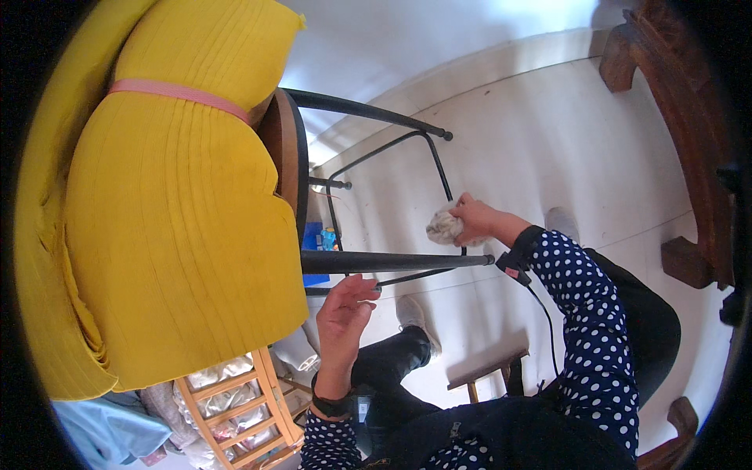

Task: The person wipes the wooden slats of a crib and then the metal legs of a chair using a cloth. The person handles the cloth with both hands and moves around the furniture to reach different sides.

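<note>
My right hand point(474, 221) grips a crumpled pale cloth point(445, 227) beside the lower rung of a black metal-legged stool point(388, 261). Nothing is held in my left hand point(348, 305); its fingers are loosely curled and apart, just below the nearest stool leg. The stool's round seat point(288, 158) has a brown and black edge. Against that seat lies a large stack of folded yellow cloth point(194, 235), tied round with a pink band point(179, 91).
A slatted wooden rack point(235, 411) holding plastic-wrapped items stands at lower left, near light blue fabric point(111, 429). Dark carved wooden furniture point(687, 135) lines the right. Under the stool are a blue object point(314, 235) and a small turquoise item point(328, 238).
</note>
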{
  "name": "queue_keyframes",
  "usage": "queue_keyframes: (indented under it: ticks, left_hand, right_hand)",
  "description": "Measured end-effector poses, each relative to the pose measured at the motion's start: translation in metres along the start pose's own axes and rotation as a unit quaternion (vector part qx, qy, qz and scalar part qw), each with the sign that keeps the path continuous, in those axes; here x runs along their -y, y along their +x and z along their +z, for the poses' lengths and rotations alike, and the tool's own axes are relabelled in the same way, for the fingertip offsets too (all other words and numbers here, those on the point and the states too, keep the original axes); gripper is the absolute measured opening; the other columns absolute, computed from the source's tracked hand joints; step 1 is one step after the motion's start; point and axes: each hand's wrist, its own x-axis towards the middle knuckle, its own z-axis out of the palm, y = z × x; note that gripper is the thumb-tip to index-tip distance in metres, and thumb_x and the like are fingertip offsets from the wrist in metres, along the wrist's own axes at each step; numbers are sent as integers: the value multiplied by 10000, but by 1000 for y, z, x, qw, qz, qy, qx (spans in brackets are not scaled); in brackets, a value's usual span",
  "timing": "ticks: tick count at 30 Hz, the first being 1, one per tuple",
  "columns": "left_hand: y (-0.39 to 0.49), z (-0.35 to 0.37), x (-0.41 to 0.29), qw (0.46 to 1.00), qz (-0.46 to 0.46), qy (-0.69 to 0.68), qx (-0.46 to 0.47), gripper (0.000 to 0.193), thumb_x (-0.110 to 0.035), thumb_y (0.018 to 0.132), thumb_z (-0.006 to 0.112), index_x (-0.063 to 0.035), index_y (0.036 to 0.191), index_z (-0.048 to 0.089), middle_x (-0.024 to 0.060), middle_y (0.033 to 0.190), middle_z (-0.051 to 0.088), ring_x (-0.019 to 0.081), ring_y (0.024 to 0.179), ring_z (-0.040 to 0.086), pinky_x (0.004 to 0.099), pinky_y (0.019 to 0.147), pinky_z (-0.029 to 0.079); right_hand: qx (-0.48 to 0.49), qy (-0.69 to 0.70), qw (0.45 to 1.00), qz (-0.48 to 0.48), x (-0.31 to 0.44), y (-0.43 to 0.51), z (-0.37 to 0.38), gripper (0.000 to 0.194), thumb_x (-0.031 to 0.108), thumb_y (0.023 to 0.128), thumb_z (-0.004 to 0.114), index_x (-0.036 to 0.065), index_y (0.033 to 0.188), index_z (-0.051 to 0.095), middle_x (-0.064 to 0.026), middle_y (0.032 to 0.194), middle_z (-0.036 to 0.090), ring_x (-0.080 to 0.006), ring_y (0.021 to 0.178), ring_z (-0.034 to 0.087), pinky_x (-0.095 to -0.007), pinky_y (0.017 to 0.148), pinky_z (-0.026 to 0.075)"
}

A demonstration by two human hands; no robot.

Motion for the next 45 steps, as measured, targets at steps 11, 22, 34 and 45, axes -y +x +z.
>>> queue_keyframes:
  ticks: [11, 22, 34, 45]
  left_hand:
    - [1, -8, 7, 999, -23, 29, -4, 355, 10, 886, 565, -19, 1239, 592, 146, 1137, 683, 224, 990, 667, 362, 852, 535]
    - [27, -11, 33, 999, -36, -16, 3, 394, 39, 873, 695, -22, 1256, 621, 150, 1142, 688, 200, 1042, 676, 319, 902, 553]
    - [62, 9, 20, 990, -10, -131, 41, 527, -214, 890, 746, -58, 1341, 521, 156, 1219, 642, 260, 1088, 645, 387, 950, 534]
    - [75, 23, -3, 974, 56, -125, 181, 324, -231, 787, 794, -111, 1022, 606, 99, 1007, 648, 306, 1052, 558, 462, 949, 428]
  right_hand:
    - [94, 318, 931, 150, -31, -2, -15, 737, 366, 573, 859, 16, 1194, 669, -155, 1086, 701, -267, 989, 674, -373, 901, 521]
    - [-259, 501, 807, 175, -60, 89, -43, 573, 337, 678, 837, 15, 1125, 680, -146, 1051, 711, -240, 949, 684, -368, 846, 539]
    - [-536, 181, 767, -304, 185, 72, -146, 782, 228, 607, 855, 192, 1327, 552, -157, 1410, 387, -411, 1289, 394, -488, 1039, 412]
    - [-530, 212, 804, -164, 120, 122, -115, 756, 176, 615, 828, 182, 1305, 517, -151, 1367, 470, -397, 1243, 465, -481, 993, 448]
